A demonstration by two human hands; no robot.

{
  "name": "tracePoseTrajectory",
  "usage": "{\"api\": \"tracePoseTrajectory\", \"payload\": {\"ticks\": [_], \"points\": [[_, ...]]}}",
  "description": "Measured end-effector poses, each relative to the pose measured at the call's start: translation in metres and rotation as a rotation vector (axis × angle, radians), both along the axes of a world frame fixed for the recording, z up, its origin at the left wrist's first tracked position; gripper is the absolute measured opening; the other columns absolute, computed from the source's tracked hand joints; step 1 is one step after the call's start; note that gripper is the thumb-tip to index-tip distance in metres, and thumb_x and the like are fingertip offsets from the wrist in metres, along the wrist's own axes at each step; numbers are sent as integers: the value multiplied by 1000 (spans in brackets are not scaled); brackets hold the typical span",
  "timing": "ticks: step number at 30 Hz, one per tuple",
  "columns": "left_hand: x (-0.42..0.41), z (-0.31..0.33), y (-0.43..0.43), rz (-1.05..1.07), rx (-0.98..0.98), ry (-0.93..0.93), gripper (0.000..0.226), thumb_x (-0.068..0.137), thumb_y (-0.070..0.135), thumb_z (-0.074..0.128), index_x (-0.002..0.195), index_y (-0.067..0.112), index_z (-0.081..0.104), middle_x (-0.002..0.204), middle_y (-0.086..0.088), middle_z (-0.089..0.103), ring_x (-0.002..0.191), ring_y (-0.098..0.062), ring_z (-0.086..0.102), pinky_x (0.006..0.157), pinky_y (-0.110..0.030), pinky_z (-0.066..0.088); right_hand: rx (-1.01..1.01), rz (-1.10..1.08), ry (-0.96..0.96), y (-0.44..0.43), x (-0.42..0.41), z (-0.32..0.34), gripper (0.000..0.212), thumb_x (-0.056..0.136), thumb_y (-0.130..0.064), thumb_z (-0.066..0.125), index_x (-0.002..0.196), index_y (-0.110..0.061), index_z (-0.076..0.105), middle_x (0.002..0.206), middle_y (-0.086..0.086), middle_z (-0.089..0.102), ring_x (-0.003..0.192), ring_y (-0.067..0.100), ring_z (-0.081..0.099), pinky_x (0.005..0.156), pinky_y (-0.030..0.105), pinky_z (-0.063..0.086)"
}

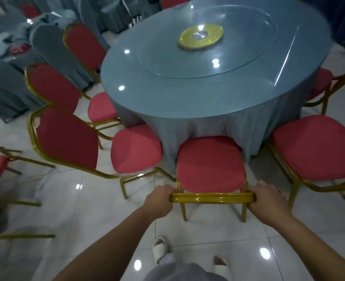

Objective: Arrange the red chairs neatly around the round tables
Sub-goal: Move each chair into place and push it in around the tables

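My left hand (159, 197) is curled around the left end of the gold top rail (212, 197) of a red chair (210, 163). My right hand (266, 199) grips the right end of the same rail, fingers wrapped over it. The red chair stands straight ahead of my hands with its back toward me. The front of its seat touches the hanging blue-grey tablecloth (187, 130) of the round table (187, 94).

Just right of my right hand stands a second chair (317, 147), its seat front near the cloth. Left of my left hand, a third chair (135, 149) sits at an angle, its back swung out to the left and one seat corner close to the cloth. Beyond it, a fourth chair (52, 84) and a fifth chair (84, 45) follow the table's left edge. Far ahead on my right, a sixth chair (319, 82) has its seat partly under the rim.

On the tabletop lies a glass turntable (238, 63) with a gold hub (200, 36) at its middle.

Below my arms, my white slippers (160, 248) stand on the glossy white tile floor (98, 209). Far to my left stand other draped tables (3, 92).
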State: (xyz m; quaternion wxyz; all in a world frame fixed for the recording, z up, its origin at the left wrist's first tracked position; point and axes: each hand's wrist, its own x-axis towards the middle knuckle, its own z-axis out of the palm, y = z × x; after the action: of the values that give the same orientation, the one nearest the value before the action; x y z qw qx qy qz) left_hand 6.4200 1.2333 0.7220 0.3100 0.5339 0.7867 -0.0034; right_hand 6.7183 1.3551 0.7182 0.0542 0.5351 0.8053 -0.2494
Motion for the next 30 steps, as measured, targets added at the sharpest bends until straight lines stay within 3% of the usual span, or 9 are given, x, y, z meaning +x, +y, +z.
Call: {"api": "tracePoseTrajectory", "payload": {"ticks": [3, 7, 9, 12, 15, 17, 19, 25, 30], "points": [[-8, 1, 1, 13, -35, 14, 60, 85, 5, 45, 126, 45, 61, 114, 8, 62, 105, -15, 59, 88, -36, 53, 3, -12, 9, -2, -11, 4, 20, 85, -20, 55, 75, -35, 65, 75, -15, 41, 88, 21, 55, 78, 35, 35], [-25, 1, 3, -11, -14, -17, 45, 87, 6, 50, 120, 30, 67, 108, 1, 67, 103, -21, 64, 88, -40, 55, -111, -11, -61, -4, -30, 20, 4, 87, -33, 59, 86, -35, 62, 87, -10, 52, 98, 24, 58, 86, 38, 40], [-31, 1, 4, -16, 14, -69, 44, 87, 10, 58, 129, 23, 63, 118, -7, 65, 112, -28, 60, 95, -43, 51, -164, 17, -179, -8, -39, 32, 27, 83, -46, 65, 109, -38, 59, 114, -4, 57, 115, 26, 53, 98, 44, 40], [-37, 5, -16, 69, 98, -246, 87, 81, 23, 76, 154, 32, 29, 148, -11, 35, 134, -32, 37, 112, -43, 37, -97, 47, -132, -36, -70, 57, 76, 77, -64, 66, 144, -44, 37, 150, -5, 38, 139, 26, 31, 112, 50, 27], [-58, 10, -68, 127, 178, -410, 94, 81, 23, 73, 154, 43, 17, 159, 1, 16, 146, -25, 20, 113, -36, 30, 31, 11, 254, -96, -135, 80, 64, 81, -54, 72, 139, -36, 51, 144, -7, 46, 135, 18, 38, 113, 47, 32], [-89, 11, -113, 148, 188, -432, 90, 82, 28, 70, 152, 48, 17, 160, 8, 14, 146, -21, 20, 115, -35, 30, 19, -48, 511, -141, -192, 84, 51, 83, -35, 76, 131, -27, 61, 134, -6, 54, 127, 14, 47, 107, 39, 39], [-129, 14, -156, 221, 210, -448, 86, 83, 32, 69, 151, 49, 18, 159, 10, 18, 143, -16, 25, 111, -29, 29, -58, -141, 643, -182, -249, 82, 45, 85, -22, 76, 128, -22, 63, 128, -5, 55, 120, 13, 51, 98, 30, 41], [-262, 32, -255, 539, 344, -464, 60, 90, 31, 65, 144, 41, 40, 149, 8, 42, 126, -9, 42, 103, -29, 40, -249, -122, 717, -247, -374, 64, 48, 87, -16, 73, 132, -26, 59, 130, -7, 57, 120, 11, 52, 96, 28, 40], [-348, 41, -293, 650, 407, -496, 54, 90, 31, 64, 137, 48, 45, 142, 14, 46, 118, -4, 41, 97, -28, 40, -331, -122, 716, -259, -445, 63, 46, 87, -14, 72, 128, -29, 58, 129, -7, 60, 120, 14, 55, 102, 38, 46]]}}
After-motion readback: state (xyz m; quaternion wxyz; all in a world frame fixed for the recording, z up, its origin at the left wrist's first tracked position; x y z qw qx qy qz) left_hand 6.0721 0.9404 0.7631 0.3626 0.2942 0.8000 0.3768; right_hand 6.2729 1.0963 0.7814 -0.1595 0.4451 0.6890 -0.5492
